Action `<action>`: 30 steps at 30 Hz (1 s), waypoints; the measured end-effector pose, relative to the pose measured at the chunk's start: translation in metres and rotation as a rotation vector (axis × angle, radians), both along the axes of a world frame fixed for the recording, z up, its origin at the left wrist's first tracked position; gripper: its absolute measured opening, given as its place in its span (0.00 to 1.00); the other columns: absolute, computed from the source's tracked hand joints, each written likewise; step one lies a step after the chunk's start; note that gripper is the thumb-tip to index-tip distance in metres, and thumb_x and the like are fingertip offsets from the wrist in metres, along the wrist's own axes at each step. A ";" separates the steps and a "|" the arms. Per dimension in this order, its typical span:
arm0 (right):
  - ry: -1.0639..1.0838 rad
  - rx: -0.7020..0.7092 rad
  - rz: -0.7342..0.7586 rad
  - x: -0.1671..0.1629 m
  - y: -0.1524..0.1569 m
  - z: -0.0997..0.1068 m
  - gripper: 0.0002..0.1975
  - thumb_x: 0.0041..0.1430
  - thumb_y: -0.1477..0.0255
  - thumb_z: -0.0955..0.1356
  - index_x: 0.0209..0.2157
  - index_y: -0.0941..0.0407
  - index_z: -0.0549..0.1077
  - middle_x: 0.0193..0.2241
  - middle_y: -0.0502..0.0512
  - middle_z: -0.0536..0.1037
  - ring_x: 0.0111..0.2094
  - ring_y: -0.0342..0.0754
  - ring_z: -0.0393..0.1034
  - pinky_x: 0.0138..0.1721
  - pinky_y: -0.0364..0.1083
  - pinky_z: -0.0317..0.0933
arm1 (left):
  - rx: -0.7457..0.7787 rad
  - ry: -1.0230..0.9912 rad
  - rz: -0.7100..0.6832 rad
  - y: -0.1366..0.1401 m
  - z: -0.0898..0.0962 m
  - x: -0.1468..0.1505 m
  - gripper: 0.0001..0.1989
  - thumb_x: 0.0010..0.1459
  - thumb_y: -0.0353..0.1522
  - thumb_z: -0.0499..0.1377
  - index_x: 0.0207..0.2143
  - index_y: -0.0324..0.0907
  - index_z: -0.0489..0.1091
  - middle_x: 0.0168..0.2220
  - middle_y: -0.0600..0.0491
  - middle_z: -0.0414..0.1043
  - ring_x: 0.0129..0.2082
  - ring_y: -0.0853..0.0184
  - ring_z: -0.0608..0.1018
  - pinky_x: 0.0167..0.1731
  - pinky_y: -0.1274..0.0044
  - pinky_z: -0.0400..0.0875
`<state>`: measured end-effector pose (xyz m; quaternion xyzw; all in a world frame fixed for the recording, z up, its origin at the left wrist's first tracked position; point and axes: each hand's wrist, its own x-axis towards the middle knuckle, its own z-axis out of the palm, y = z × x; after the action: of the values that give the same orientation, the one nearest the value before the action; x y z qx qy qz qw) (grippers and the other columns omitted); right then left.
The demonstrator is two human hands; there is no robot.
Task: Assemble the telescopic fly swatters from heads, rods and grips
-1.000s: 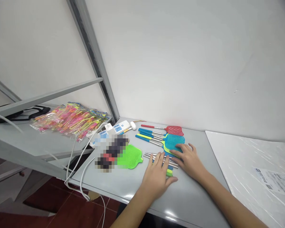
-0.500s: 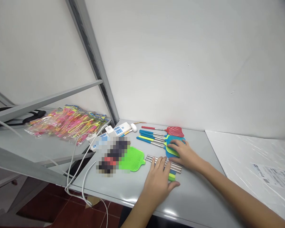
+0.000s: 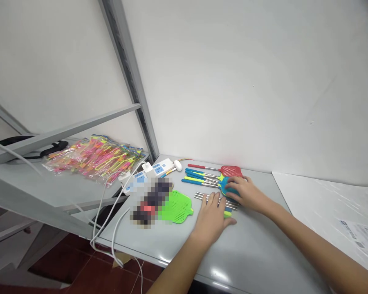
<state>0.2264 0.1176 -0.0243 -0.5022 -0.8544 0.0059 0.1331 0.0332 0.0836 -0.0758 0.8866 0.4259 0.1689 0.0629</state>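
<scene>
My left hand (image 3: 211, 216) lies with fingers stretched over several silver metal rods (image 3: 200, 196). Green and blue handle ends (image 3: 228, 214) show beside its thumb. My right hand (image 3: 248, 194) rests with fingers apart on the blue head (image 3: 227, 188) of a fly swatter in a row of several. Blue and yellow-green handles (image 3: 194, 178) of that row point left, and metal shafts join them to the heads. Farther back lies a red fly swatter (image 3: 231, 171). To the left of my left hand is a bright green swatter head (image 3: 179, 207), partly covered by a pixelated patch.
White power strips (image 3: 159, 168) with cables (image 3: 113, 232) stand at the table's left edge. Colourful bagged items (image 3: 95, 159) lie on a shelf beyond a grey metal frame (image 3: 131, 73). A white wrapped sheet (image 3: 319, 204) with a label covers the right side.
The view has shifted slightly. My right hand has pushed the front swatter heads back, closer to the others. The metal rods under my left hand have moved a little toward the row.
</scene>
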 end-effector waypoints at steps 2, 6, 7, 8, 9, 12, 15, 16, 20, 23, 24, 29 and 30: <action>0.009 -0.004 -0.016 -0.004 0.012 0.006 0.13 0.67 0.64 0.60 0.43 0.50 0.74 0.45 0.56 0.75 0.47 0.52 0.69 0.52 0.56 0.54 | 0.006 -0.003 0.007 0.004 0.001 0.001 0.36 0.60 0.54 0.50 0.60 0.39 0.60 0.62 0.40 0.60 0.64 0.51 0.59 0.62 0.54 0.49; 0.016 -0.002 -0.056 -0.025 0.042 0.005 0.14 0.67 0.65 0.60 0.44 0.53 0.74 0.45 0.58 0.74 0.48 0.53 0.68 0.51 0.54 0.54 | 0.014 -0.004 0.010 0.003 0.003 0.000 0.35 0.62 0.54 0.47 0.59 0.39 0.61 0.61 0.40 0.61 0.63 0.51 0.59 0.63 0.54 0.48; 0.012 -0.006 -0.058 -0.031 0.048 0.003 0.13 0.67 0.65 0.60 0.43 0.53 0.74 0.44 0.59 0.75 0.48 0.53 0.68 0.50 0.54 0.53 | 0.016 -0.003 0.012 0.002 0.003 0.000 0.34 0.62 0.54 0.47 0.59 0.39 0.61 0.61 0.40 0.61 0.63 0.52 0.60 0.63 0.54 0.47; 0.007 -0.012 -0.057 -0.037 0.054 0.001 0.12 0.67 0.66 0.61 0.42 0.53 0.75 0.43 0.59 0.75 0.46 0.53 0.68 0.49 0.54 0.54 | 0.017 -0.001 0.015 0.001 0.003 0.000 0.34 0.62 0.55 0.46 0.59 0.40 0.61 0.61 0.41 0.62 0.63 0.52 0.60 0.63 0.54 0.47; 0.000 -0.019 -0.054 -0.042 0.058 -0.001 0.12 0.66 0.66 0.62 0.40 0.54 0.75 0.42 0.58 0.75 0.45 0.53 0.69 0.48 0.53 0.54 | 0.018 0.001 0.018 0.001 0.003 0.000 0.35 0.62 0.55 0.45 0.59 0.40 0.62 0.60 0.41 0.62 0.63 0.52 0.60 0.63 0.53 0.47; -0.012 -0.028 -0.055 -0.054 0.065 -0.004 0.11 0.65 0.68 0.63 0.32 0.56 0.74 0.37 0.59 0.75 0.41 0.53 0.69 0.45 0.53 0.54 | 0.024 0.003 0.027 0.000 0.001 0.001 0.35 0.62 0.55 0.43 0.59 0.39 0.62 0.60 0.41 0.63 0.63 0.52 0.60 0.63 0.53 0.45; 0.006 -0.015 -0.082 -0.055 0.063 -0.001 0.10 0.65 0.70 0.62 0.31 0.56 0.72 0.36 0.59 0.76 0.40 0.53 0.69 0.45 0.53 0.53 | 0.041 0.004 0.030 0.000 -0.001 0.002 0.36 0.62 0.56 0.43 0.59 0.39 0.62 0.60 0.40 0.62 0.63 0.52 0.59 0.64 0.53 0.45; 0.017 -0.009 -0.095 -0.054 0.061 0.001 0.09 0.65 0.70 0.62 0.32 0.56 0.71 0.36 0.58 0.76 0.40 0.53 0.69 0.46 0.53 0.53 | 0.045 0.004 0.031 0.000 -0.002 0.002 0.37 0.62 0.56 0.43 0.59 0.39 0.62 0.60 0.40 0.62 0.63 0.52 0.59 0.64 0.53 0.45; 0.076 -0.008 -0.170 -0.034 0.041 0.018 0.10 0.68 0.68 0.59 0.34 0.54 0.67 0.30 0.53 0.77 0.33 0.50 0.69 0.45 0.52 0.55 | 0.042 0.000 0.039 -0.001 -0.002 0.002 0.37 0.60 0.57 0.47 0.59 0.40 0.62 0.59 0.42 0.64 0.61 0.53 0.62 0.63 0.52 0.45; 0.130 -0.006 -0.260 -0.006 0.009 0.029 0.13 0.69 0.63 0.56 0.36 0.53 0.66 0.29 0.53 0.77 0.32 0.51 0.69 0.40 0.50 0.58 | 0.035 -0.009 0.041 -0.003 -0.001 0.001 0.36 0.59 0.56 0.49 0.59 0.41 0.62 0.58 0.42 0.65 0.59 0.54 0.64 0.63 0.52 0.47; 0.147 -0.004 -0.291 0.005 -0.005 0.030 0.14 0.69 0.62 0.56 0.36 0.53 0.65 0.30 0.53 0.77 0.33 0.52 0.69 0.39 0.50 0.59 | 0.034 -0.011 0.041 -0.004 -0.001 0.001 0.36 0.59 0.56 0.50 0.59 0.41 0.62 0.58 0.42 0.64 0.59 0.53 0.64 0.63 0.52 0.48; 0.295 -0.065 -0.478 0.059 -0.091 0.009 0.15 0.66 0.56 0.58 0.40 0.50 0.68 0.33 0.53 0.76 0.36 0.53 0.69 0.38 0.50 0.63 | 0.037 -0.029 0.025 -0.003 0.001 0.000 0.36 0.58 0.54 0.53 0.59 0.39 0.62 0.61 0.40 0.61 0.61 0.51 0.63 0.63 0.53 0.49; 0.306 -0.066 -0.510 0.067 -0.108 0.001 0.15 0.66 0.56 0.59 0.41 0.50 0.68 0.34 0.54 0.77 0.38 0.53 0.69 0.38 0.50 0.63 | 0.040 -0.035 0.018 -0.003 0.002 -0.001 0.35 0.58 0.54 0.53 0.59 0.39 0.62 0.61 0.39 0.61 0.62 0.51 0.62 0.63 0.53 0.48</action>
<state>0.2930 0.0098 -0.0235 -0.6981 -0.6699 0.0758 0.2411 0.0325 0.0801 -0.0736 0.8807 0.4294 0.1934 0.0512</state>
